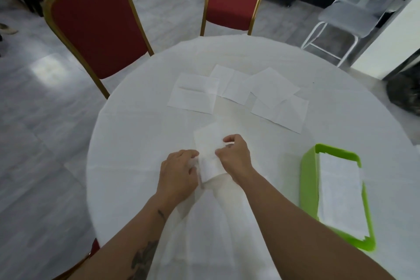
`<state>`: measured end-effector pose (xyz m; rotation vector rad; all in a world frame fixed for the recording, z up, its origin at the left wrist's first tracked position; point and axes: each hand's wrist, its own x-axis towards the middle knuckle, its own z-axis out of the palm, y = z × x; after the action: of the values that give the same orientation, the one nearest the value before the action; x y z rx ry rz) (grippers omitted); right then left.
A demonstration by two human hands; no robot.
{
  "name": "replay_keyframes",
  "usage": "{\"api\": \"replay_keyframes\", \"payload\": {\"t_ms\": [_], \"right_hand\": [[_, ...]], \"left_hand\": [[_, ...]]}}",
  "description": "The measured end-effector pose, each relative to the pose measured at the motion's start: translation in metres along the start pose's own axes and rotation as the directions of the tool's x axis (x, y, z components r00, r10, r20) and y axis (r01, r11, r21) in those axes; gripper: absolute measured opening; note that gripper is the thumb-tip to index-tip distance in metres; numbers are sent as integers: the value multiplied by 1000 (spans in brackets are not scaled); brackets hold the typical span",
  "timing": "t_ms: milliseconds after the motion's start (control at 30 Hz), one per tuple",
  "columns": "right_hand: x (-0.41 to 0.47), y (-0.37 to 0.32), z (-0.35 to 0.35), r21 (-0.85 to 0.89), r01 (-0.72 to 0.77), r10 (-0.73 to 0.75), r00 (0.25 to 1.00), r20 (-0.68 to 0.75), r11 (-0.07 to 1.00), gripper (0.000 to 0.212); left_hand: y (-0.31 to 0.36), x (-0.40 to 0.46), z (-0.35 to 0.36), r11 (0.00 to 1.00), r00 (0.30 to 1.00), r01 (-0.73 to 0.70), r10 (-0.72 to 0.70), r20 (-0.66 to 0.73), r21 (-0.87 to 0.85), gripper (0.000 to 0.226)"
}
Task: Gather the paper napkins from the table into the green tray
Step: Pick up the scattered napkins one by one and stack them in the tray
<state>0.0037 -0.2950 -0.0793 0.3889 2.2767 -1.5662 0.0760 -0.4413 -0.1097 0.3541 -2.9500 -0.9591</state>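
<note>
Both forearms reach forward over the round white table point(136, 134). The left hand point(178, 174) and right hand point(235, 157), fingers curled, pinch a white napkin point(208, 143) between them. Loose napkins point(236, 93) lie spread beyond. The green tray point(308, 179) at right holds stacked napkins point(338, 191). Two red chairs point(95, 29) stand on grey floor.

Bare cloth runs along the left edge of the round table point(127, 134) and across its far edge. Loose napkins point(236, 91) lie spread over the far middle. Green tray point(305, 179) sits at the near right edge, raised walls, napkin stack point(341, 193) inside. Open strip between tray and both forearms. Two red chairs point(91, 29) stand beyond the far-left edge.
</note>
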Motion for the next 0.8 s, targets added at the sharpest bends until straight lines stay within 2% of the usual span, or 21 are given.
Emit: {"api": "replay_keyframes", "payload": {"t_ms": [100, 167, 233, 400, 500, 800], "right_hand": [[-8, -6, -29, -43, 79, -81, 995, -54, 996, 28], [-14, -9, -58, -85, 144, -153, 982, -110, 986, 26], [-21, -11, -94, -144, 177, -202, 962, -186, 974, 26], [-42, 1, -180, -154, 113, -163, 913, -374, 982, 33], [-57, 20, -213, -151, 47, -111, 887, -449, 987, 33], [-88, 71, -237, -278, -146, 0, 885, -466, 950, 37]], "left_hand": [[25, 1, -2, 979, 999, 37, -41, -16, -201, 34], [48, 2, -2, 937, 998, 61, -57, 20, -344, 32], [76, 6, 0, 915, 997, 52, -21, 80, -399, 32], [147, 9, 12, 910, 950, -42, 164, 265, -412, 31], [181, 5, 25, 914, 922, -76, 216, 320, -397, 31], [217, -25, 61, 920, 844, -88, 272, 462, -381, 29]]}}
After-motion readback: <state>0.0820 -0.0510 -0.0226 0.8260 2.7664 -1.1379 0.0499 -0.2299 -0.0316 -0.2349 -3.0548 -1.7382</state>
